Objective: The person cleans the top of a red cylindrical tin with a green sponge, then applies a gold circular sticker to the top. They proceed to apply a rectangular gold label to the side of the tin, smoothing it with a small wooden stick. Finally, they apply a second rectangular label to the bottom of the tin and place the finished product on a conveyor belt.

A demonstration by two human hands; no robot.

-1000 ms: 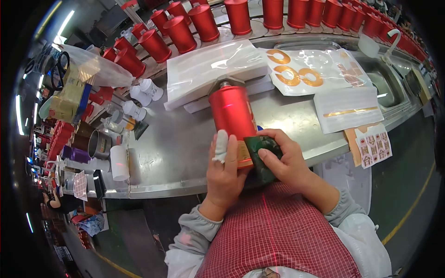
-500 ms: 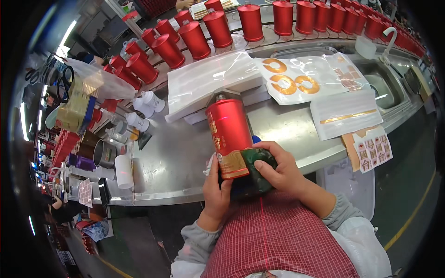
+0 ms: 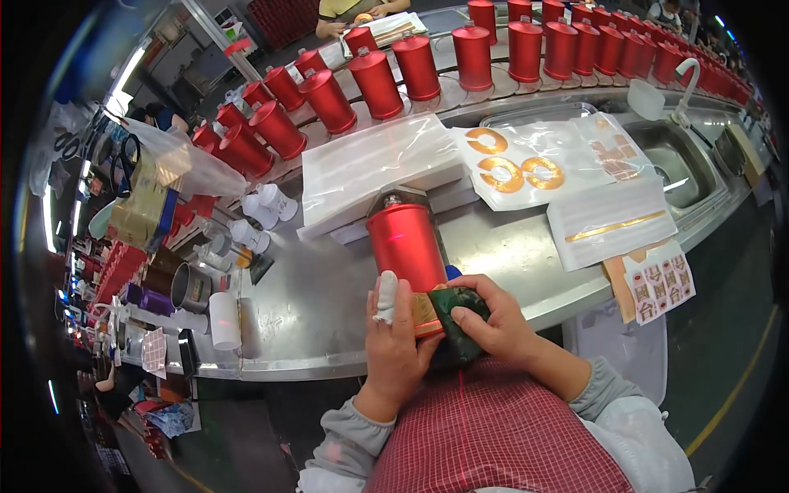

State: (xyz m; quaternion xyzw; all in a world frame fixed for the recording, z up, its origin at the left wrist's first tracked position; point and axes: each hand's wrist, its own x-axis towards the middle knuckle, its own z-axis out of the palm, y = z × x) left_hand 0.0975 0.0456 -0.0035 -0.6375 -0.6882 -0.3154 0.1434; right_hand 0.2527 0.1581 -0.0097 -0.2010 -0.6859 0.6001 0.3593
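A glossy red bottle with a short metal neck leans lengthwise in a dark cradle at the counter's front edge. My left hand lies along its lower left side, fingers stretched up over the red surface, a white wrap on one finger. Between my hands a gold label shows near the base, partly covered. My right hand is closed on a dark green pad, thumb on top, pressed against the bottle's lower right side. What lies beneath the pad is hidden.
Several red bottles stand in a curved row behind the counter. White foam sheets, a sheet with gold ring labels and a sticker sheet lie around. Right is a sink; left, white cups and a paper roll.
The bottle has turned in its cradle; its gold lettering no longer shows. My left hand has moved up over its front. The right hand still holds the pad in place. The view has tilted slightly.
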